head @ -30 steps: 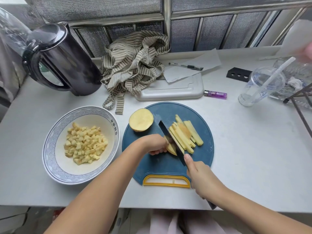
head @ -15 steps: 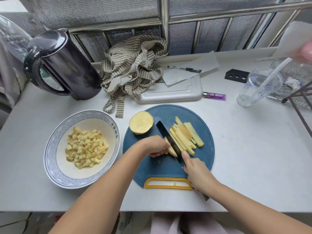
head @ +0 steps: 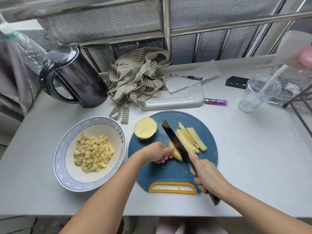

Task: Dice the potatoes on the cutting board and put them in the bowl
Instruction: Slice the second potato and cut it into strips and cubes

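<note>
While left hand (head: 156,153) pinches potato (head: 175,153), right hand (head: 205,176) grips the knife (head: 173,139).

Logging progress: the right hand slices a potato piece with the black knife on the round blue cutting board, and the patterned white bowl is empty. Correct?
No. The head view shows the patterned white bowl holds diced potato cubes. Otherwise right: the right hand slices the potato piece with the black knife on the round blue cutting board.

Right hand (head: 205,174) holds knife (head: 175,142) slicing potato piece (head: 173,152) steadied by left hand (head: 156,152).
</note>
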Available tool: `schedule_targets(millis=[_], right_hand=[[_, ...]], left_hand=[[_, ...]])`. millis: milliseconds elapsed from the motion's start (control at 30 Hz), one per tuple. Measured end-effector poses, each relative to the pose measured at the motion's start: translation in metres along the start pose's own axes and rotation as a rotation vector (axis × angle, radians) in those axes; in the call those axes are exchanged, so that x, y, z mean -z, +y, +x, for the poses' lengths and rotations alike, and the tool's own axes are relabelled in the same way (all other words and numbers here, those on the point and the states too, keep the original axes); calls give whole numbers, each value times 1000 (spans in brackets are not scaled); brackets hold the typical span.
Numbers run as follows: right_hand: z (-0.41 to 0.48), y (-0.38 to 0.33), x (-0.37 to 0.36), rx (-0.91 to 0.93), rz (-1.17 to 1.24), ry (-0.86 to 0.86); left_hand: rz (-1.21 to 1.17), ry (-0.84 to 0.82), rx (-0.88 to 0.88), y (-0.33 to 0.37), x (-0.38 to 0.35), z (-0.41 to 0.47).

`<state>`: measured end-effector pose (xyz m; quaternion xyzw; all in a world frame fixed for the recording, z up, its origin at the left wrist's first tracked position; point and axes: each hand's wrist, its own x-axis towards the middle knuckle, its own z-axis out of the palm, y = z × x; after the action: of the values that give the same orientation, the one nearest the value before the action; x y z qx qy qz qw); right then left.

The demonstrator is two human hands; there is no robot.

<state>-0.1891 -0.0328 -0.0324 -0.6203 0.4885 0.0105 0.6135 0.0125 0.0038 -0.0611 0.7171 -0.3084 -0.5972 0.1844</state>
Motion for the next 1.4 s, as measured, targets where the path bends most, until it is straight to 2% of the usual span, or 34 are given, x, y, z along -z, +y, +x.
schedule_targets(millis=[133, 333, 667, 1100, 1400], right_hand=[[-1, 4, 0, -11, -47, -31], [-5, 6, -1, -41, 8, -64], [-3, 8, -8, 43, -165, -26], [0, 10, -12, 7, -197, -27], [2, 13, -17, -4, -256, 33]], left_hand=[[-35, -8, -36, -6, 3, 0], [-93, -22, -60, -9, 2, 1], [-156, -60, -104, -16, 1, 2], [-162, -82, -142, -21, 1, 5], [-161, -88, -150, -21, 1, 4]])
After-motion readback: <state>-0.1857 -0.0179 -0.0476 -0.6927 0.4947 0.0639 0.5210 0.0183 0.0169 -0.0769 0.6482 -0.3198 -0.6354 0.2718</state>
